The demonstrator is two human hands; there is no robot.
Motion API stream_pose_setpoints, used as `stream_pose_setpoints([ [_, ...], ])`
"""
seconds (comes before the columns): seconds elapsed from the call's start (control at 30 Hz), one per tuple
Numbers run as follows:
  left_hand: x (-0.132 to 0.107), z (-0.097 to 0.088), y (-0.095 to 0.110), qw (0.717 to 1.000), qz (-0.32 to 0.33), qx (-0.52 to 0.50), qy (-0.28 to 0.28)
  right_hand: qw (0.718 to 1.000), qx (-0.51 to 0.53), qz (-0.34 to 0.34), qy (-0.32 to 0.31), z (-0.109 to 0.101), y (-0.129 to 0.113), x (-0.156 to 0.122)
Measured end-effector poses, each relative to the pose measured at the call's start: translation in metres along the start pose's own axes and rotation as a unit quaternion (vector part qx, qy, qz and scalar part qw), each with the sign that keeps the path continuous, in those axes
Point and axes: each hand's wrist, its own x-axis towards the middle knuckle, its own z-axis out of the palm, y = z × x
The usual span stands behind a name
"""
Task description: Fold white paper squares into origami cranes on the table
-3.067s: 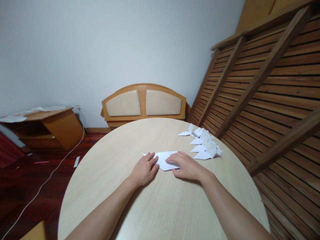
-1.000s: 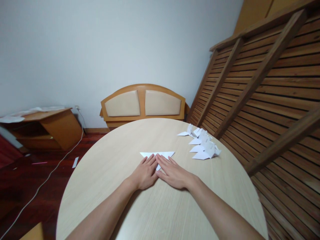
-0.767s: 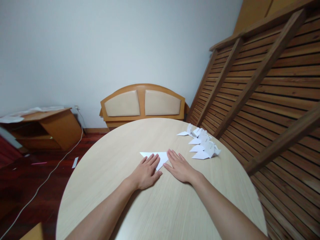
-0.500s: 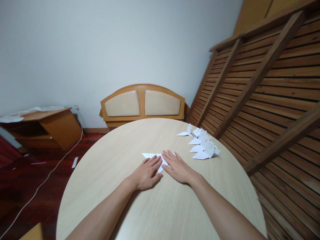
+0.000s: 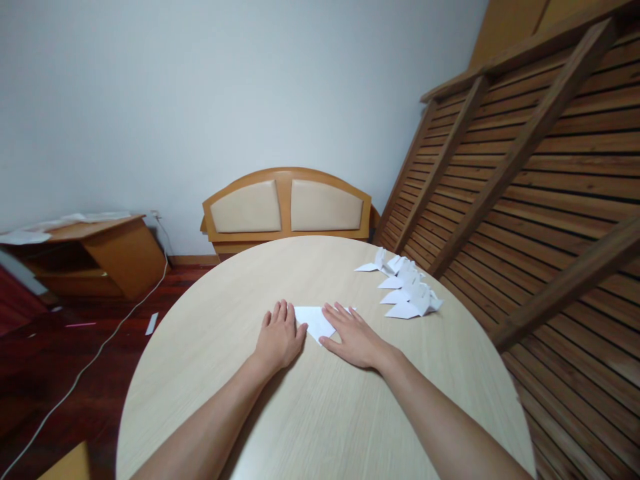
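A folded white paper triangle [image 5: 315, 320] lies flat on the round pale wooden table [image 5: 320, 413]. My left hand [image 5: 278, 337] rests flat on the paper's left part, fingers stretched out and together. My right hand [image 5: 353, 337] lies flat on the paper's right part, fingers spread. Both palms press down; neither hand grips anything. Only the middle strip of the paper shows between the hands.
Several finished white paper folds [image 5: 407, 290] sit in a row near the table's right edge. A slatted wooden frame [image 5: 525, 200] leans at the right. A padded wooden headboard [image 5: 287, 207] stands behind the table. A wooden cabinet [image 5: 95, 257] and a white cable [image 5: 85, 373] are at the left.
My left hand has slid left across the paper, away from the right hand, uncovering the middle of the triangle. My right hand has stayed nearly in place on the paper's right part.
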Motion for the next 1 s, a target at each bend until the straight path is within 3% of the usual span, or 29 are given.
stream_pose_setpoints([
  [0.1,0.000,-0.001,0.003,0.998,0.054,-0.029,0.028,1.000,-0.001,0.006,0.005,0.002,0.001,0.001],
  [0.23,0.001,0.002,0.003,0.979,0.170,-0.114,-0.012,1.000,0.004,0.004,0.013,0.003,0.002,0.001],
  [0.4,0.002,0.005,-0.001,0.974,0.186,-0.127,-0.037,1.000,0.002,0.004,0.009,0.000,0.007,0.001],
  [0.63,0.001,0.005,0.000,0.986,0.134,-0.097,-0.036,0.994,-0.035,0.090,0.053,-0.006,0.020,0.000],
  [0.77,0.004,-0.001,-0.004,0.989,0.113,-0.098,0.022,0.992,-0.054,0.038,0.111,-0.012,0.019,-0.003],
  [0.87,0.006,-0.008,-0.005,0.980,0.144,-0.119,0.074,0.989,-0.050,0.005,0.138,-0.016,0.013,-0.004],
  [1.0,0.004,-0.015,0.000,0.969,0.195,-0.140,0.059,0.988,-0.041,-0.018,0.150,-0.018,0.004,-0.004],
])
